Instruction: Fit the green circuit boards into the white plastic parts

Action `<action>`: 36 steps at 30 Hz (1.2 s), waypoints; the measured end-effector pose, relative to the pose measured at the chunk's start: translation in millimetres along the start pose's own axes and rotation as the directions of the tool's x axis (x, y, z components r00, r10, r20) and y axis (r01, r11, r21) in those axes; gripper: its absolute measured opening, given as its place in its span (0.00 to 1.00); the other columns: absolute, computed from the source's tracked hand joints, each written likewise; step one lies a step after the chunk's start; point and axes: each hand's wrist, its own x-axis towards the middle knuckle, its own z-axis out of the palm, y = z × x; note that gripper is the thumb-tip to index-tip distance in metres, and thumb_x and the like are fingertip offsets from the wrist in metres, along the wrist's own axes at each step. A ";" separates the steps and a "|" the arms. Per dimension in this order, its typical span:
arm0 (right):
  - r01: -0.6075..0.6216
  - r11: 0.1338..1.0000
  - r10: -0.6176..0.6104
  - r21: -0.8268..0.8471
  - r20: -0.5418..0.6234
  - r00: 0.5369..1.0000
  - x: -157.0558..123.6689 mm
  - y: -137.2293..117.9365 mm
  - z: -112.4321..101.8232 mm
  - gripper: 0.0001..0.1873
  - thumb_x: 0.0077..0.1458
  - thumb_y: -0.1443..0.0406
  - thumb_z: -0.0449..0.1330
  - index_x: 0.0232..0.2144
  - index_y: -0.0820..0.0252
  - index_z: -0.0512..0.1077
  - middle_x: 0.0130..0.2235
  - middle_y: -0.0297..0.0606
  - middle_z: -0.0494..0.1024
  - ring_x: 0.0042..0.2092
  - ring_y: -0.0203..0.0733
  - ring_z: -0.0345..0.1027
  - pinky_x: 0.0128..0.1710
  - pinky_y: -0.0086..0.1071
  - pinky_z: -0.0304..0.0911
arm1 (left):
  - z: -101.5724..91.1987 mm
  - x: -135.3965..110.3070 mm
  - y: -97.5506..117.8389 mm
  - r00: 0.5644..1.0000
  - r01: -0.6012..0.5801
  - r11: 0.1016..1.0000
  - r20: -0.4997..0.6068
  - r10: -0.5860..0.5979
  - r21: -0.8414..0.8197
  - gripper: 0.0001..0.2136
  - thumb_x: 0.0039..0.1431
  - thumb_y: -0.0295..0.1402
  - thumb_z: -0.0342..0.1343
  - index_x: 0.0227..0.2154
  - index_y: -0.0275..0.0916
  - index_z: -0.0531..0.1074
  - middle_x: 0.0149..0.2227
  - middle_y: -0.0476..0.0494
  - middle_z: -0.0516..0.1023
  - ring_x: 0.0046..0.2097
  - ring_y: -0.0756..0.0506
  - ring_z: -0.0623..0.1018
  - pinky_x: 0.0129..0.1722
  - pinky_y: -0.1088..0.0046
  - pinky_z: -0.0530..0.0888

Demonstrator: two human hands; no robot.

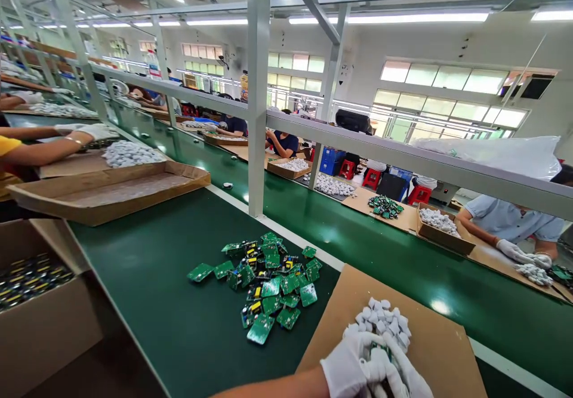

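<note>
Both of my hands wear white gloves and meet at the lower right, over a brown cardboard sheet (331, 326). My left hand (349, 362) is closed around a small green circuit board (379, 346); only a bit of the board shows between the fingers. From the other side, my right hand (409, 371) closes on the same board. Whether a white piece is also in the fingers I cannot tell. Just beyond my hands lies a heap of small white plastic housings (385, 320). To their left, a loose pile of green circuit boards (273, 284) with yellow and black components covers part of the dark green bench top (147, 284).
A shallow cardboard tray (111, 207) stands at the far left, near a co-worker's gloved hands (89, 132). Below it is a carton (54, 320) of boards. A metal post (257, 99) rises beside the green conveyor belt (358, 237). Another co-worker (514, 225) sits across.
</note>
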 end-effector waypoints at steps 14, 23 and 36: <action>-0.116 0.976 0.099 0.184 0.100 0.990 -3.6 -31.0 -12.9 0.25 0.57 0.55 0.52 0.56 0.54 0.62 0.51 0.39 0.72 0.53 0.45 0.65 0.53 0.38 0.62 | 4.3 -10.6 16.9 0.967 0.252 0.924 0.110 -0.230 -0.288 0.19 0.52 0.42 0.57 0.44 0.38 0.68 0.35 0.44 0.71 0.36 0.47 0.76 0.31 0.75 0.69; -0.151 0.958 0.125 0.242 0.120 0.985 -3.9 -30.2 -15.5 0.24 0.59 0.55 0.47 0.56 0.55 0.62 0.52 0.38 0.72 0.54 0.44 0.63 0.53 0.38 0.60 | 8.8 -9.5 19.0 0.963 0.254 0.953 0.134 -0.233 -0.166 0.17 0.48 0.40 0.61 0.38 0.36 0.68 0.28 0.48 0.69 0.26 0.55 0.71 0.26 0.80 0.67; -0.085 0.996 0.085 -0.003 0.090 0.992 -7.4 -17.7 -9.3 0.22 0.57 0.56 0.49 0.52 0.55 0.67 0.45 0.42 0.75 0.48 0.47 0.67 0.49 0.42 0.62 | 5.1 -8.9 6.6 0.972 0.215 0.975 0.111 -0.208 -0.059 0.15 0.52 0.42 0.57 0.37 0.36 0.69 0.32 0.43 0.73 0.29 0.51 0.73 0.25 0.79 0.69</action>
